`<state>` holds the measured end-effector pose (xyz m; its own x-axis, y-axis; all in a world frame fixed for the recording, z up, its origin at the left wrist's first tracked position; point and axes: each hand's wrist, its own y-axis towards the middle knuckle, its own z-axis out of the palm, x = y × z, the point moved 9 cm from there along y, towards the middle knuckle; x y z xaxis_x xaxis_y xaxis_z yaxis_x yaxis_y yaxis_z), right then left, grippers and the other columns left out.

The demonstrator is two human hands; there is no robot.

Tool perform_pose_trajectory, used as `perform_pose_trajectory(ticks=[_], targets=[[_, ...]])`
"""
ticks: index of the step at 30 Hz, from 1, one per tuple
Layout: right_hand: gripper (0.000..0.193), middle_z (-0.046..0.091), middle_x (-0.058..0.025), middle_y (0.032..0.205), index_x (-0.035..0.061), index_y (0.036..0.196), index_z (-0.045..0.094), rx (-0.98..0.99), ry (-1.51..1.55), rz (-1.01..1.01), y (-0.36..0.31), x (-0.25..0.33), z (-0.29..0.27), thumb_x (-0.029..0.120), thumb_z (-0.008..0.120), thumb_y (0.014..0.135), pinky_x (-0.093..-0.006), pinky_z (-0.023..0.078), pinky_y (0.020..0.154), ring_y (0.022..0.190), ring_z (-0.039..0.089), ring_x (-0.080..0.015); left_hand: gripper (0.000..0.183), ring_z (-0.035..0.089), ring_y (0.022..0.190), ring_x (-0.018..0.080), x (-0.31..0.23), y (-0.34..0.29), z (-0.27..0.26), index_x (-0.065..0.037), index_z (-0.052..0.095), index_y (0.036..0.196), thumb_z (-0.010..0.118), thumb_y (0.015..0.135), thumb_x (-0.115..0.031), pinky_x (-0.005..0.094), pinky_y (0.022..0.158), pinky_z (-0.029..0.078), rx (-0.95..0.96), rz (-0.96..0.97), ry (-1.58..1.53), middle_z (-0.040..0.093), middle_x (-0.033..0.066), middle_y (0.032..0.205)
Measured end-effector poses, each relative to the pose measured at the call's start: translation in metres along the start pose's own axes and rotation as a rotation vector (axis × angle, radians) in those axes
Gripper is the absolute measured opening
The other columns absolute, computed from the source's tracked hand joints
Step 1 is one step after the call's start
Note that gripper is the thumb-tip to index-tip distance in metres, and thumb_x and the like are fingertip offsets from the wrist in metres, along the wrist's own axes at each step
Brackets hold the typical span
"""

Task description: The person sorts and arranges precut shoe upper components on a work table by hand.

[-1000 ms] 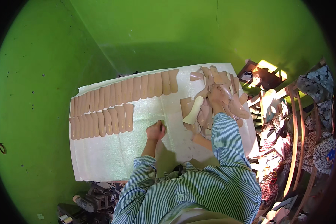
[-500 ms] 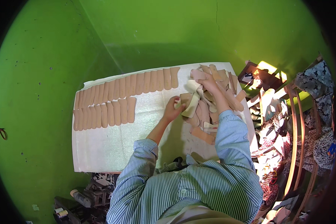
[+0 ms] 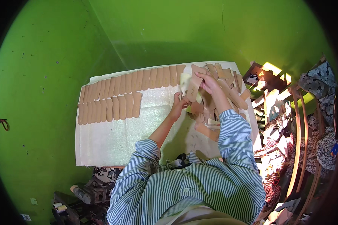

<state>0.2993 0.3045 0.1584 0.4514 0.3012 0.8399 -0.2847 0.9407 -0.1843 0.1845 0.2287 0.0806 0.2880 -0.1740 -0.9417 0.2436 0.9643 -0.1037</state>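
Observation:
My right hand (image 3: pixel 209 83) grips a tan insole (image 3: pixel 194 85) near its upper end, holding it up over the pile with its printed face showing. At the insole's lower end, my left hand (image 3: pixel 179 107) pinches with thumb and fingers. A pale cream strip (image 3: pixel 184 80) shows behind the insole's left side; I cannot tell whether it is separate or joined to it. Under and beyond my right arm lies a loose pile of insoles (image 3: pixel 229 94), partly hidden by that arm. Overlapping insoles form a long far row (image 3: pixel 149 78) and a shorter near row (image 3: pixel 116 108) on the left.
A white-covered table (image 3: pixel 112 142) bears everything, against green walls (image 3: pixel 157 30). Right of it are curved wooden rails (image 3: pixel 298 142) and heaps of scraps and patterned cloth (image 3: pixel 325 150). A bottle (image 3: pixel 80 193) and dark clutter lie below the left front edge.
The crumpled cream strip has moved left, behind an insole that my right hand now holds upright, printed side in view. My left hand has come to the insole's lower end.

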Motion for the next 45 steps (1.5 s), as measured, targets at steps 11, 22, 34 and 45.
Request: perform_pose_trajectory(ticks=[11, 22, 34, 45], targets=[[0.013, 0.05, -0.004, 0.074, 0.0044, 0.082, 0.049, -0.137, -0.108, 0.164, 0.012, -0.046, -0.034, 0.011, 0.047, 0.07, -0.029, 0.045, 0.055, 0.059, 0.049, -0.0165, 0.029, 0.053, 0.081, 0.0134, 0.036, -0.028, -0.057, -0.006, 0.049, 0.102, 0.042, 0.079, -0.022, 0.0304, 0.068, 0.045, -0.049, -0.178, -0.026, 0.054, 0.0043, 0.089], [0.022, 0.055, -0.0087, 0.087, 0.0017, 0.094, 0.049, 0.098, -0.098, 0.209, 0.03, -0.095, 0.036, -0.002, 0.051, 0.072, -0.0275, 0.05, 0.068, 0.077, 0.057, -0.0164, 0.03, 0.055, 0.08, 0.0152, 0.037, -0.066, -0.121, 0.0, 0.05, 0.104, 0.048, 0.074, -0.006, 0.0258, 0.066, 0.045, -0.313, 0.046, 0.302, 0.056, 0.0081, 0.091], [0.022, 0.056, -0.0068, 0.083, 0.0023, 0.094, 0.051, 0.107, -0.071, 0.324, 0.072, -0.205, 0.105, 0.004, 0.058, 0.072, -0.0317, 0.049, 0.064, 0.075, 0.057, -0.0177, 0.015, 0.045, 0.051, 0.0071, 0.005, -0.117, -0.2, 0.001, 0.049, 0.086, 0.045, 0.073, -0.006, 0.0213, 0.046, 0.036, -0.734, 0.167, 0.274, 0.049, 0.0021, 0.062], [0.022, 0.059, -0.0101, 0.072, 0.0016, 0.079, 0.055, -0.224, -0.886, 0.036, 0.122, -0.255, 0.089, 0.013, 0.067, 0.064, -0.0274, 0.049, 0.045, 0.059, 0.059, -0.018, 0.021, 0.047, 0.057, 0.0084, 0.007, -0.151, -0.246, 0.003, 0.048, 0.092, 0.043, 0.072, 0.0, 0.0211, 0.048, 0.038, -0.76, 0.207, 0.194, 0.05, 0.0043, 0.071]])
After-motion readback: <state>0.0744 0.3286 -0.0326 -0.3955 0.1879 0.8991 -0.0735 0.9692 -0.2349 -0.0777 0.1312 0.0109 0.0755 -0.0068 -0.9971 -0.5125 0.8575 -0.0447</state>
